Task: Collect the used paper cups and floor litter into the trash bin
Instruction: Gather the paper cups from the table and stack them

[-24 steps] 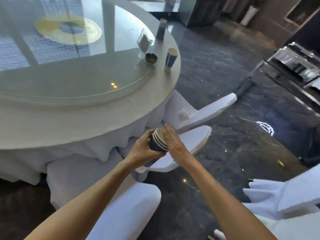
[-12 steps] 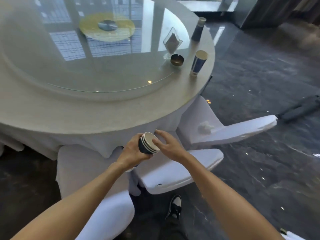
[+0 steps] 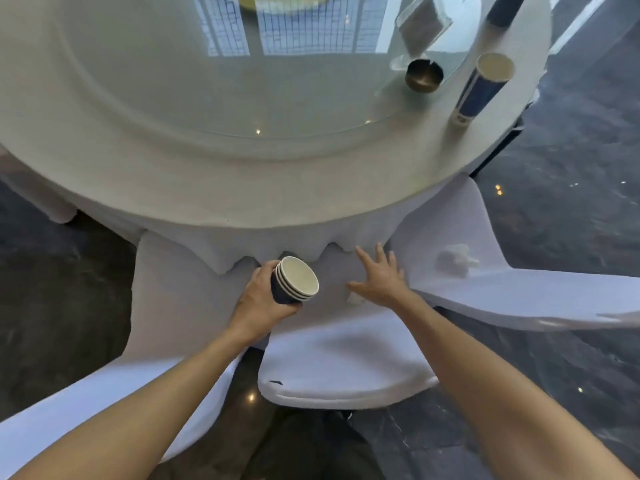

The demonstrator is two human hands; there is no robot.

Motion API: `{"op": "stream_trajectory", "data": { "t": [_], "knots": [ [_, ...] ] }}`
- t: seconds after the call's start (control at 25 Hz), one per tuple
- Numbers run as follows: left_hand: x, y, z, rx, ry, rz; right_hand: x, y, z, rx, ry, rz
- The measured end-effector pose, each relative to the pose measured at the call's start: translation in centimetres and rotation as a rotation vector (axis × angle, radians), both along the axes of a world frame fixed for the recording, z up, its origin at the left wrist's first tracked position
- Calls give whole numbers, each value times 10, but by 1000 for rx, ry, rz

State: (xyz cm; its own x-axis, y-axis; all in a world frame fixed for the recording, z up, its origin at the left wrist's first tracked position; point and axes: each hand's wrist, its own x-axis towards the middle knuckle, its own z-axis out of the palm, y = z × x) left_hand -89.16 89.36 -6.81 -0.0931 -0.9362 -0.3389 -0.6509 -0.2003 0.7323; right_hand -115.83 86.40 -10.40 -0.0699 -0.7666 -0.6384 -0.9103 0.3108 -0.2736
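My left hand [image 3: 258, 299] grips a nested stack of dark blue paper cups [image 3: 294, 282], tilted so the pale insides face me. My right hand [image 3: 379, 278] is off the stack, fingers spread, held over a white-covered chair back near the tablecloth's hem. A tall blue paper cup [image 3: 483, 88] stands on the round table's right rim. Part of another dark cup [image 3: 504, 10] shows at the top right. A crumpled white tissue [image 3: 455, 259] lies on the right-hand chair.
The round table [image 3: 207, 188] has a glass turntable, a dark ashtray [image 3: 424, 75] and a clear sign holder [image 3: 420, 24]. White-covered chairs [image 3: 346, 358] crowd the space below the table. Dark marble floor [image 3: 571, 220] lies to the right.
The view has moved closer to the table. My right hand has left the cup stack and moved right with its fingers spread. My left hand still holds the stack.
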Motion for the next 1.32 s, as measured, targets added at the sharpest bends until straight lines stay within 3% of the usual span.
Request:
{"op": "stream_trajectory", "data": {
  "t": [0.4,0.64,0.76,0.88,1.08,1.32],
  "knots": [
    [-32,-43,-139,103,25,-11,-16,-40,-198,233,144,257],
    [-27,-35,-163,172,12,-16,-10,-21,-247,498,96,300],
    [-31,-32,-151,200,4,-15,-12,-18,-223,500,72,340],
    [-42,-32,-122,218,18,-39,-20,-29,-169,392,-3,215],
    [-77,-38,-59,203,50,-91,-41,-41,-44,15,-256,-218],
    [-149,-51,12,115,108,-166,-73,-44,80,-358,-376,-310]
  ]
}}
